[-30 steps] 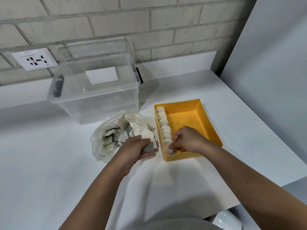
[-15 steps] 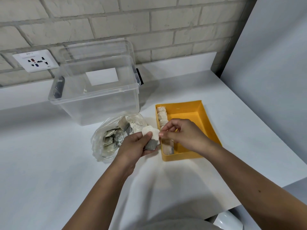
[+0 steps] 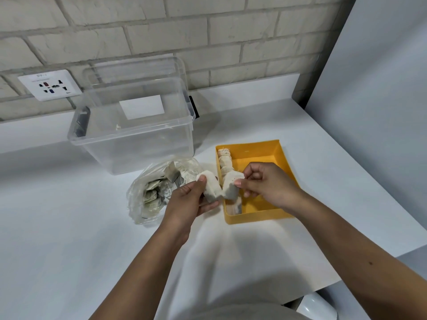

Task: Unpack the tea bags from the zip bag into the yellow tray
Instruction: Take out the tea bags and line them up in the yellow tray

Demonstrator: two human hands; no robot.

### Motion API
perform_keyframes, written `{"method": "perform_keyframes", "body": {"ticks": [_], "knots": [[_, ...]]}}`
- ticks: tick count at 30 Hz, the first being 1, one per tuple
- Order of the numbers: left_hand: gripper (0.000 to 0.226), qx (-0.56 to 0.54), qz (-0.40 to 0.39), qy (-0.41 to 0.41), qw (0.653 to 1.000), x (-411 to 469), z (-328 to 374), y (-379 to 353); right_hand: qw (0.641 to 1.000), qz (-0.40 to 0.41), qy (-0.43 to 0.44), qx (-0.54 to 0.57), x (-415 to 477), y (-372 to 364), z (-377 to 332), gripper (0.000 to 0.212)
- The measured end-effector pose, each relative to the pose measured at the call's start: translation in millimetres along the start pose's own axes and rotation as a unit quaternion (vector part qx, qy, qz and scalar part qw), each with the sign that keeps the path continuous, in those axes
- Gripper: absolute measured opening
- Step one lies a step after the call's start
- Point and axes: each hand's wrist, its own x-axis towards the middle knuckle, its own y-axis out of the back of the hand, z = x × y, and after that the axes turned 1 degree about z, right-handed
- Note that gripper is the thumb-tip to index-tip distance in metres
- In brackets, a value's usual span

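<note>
My left hand (image 3: pixel 187 199) grips a few tea bags (image 3: pixel 211 187) just left of the yellow tray (image 3: pixel 258 218); my right hand (image 3: pixel 265 183) pinches one tea bag (image 3: pixel 231 187) above the tray's left wall. The zip bag (image 3: pixel 147 197) lies on the counter (image 3: pixel 69 227), left of the tray.

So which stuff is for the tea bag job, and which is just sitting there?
For the job: zip bag, yellow tray, row of tea bags inside it, tea bag in the left hand, second tea bag in the right hand.
Just lying about: clear plastic box, wall socket.
</note>
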Motion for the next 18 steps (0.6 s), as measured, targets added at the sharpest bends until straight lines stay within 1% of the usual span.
{"method": "perform_keyframes", "body": {"ticks": [4, 6, 11, 13, 16, 18], "knots": [[0.028, 0.043, 0.019, -0.003, 0.999, 1, 4, 8, 0.996, -0.066, -0.030, -0.045, 1, 9, 10, 0.016], [0.027, 0.064, 0.022, -0.003, 0.998, 1, 4, 9, 0.993, -0.084, -0.041, -0.078, 3, 7, 15, 0.016], [0.021, 0.051, 0.030, 0.017, 0.998, 3, 5, 5, 0.979, -0.130, -0.066, -0.141, 7, -3, 24, 0.017], [0.020, 0.045, 0.022, 0.018, 0.999, 3, 6, 5, 0.975, -0.126, -0.067, -0.172, 8, -8, 25, 0.020], [0.022, 0.064, 0.010, 0.001, 0.998, 3, 3, 7, 0.973, -0.081, -0.050, -0.211, 10, -12, 25, 0.028], [0.017, 0.080, 0.007, -0.008, 0.997, 3, 2, 7, 0.975, -0.056, -0.036, -0.212, 10, -10, 24, 0.034]]}}
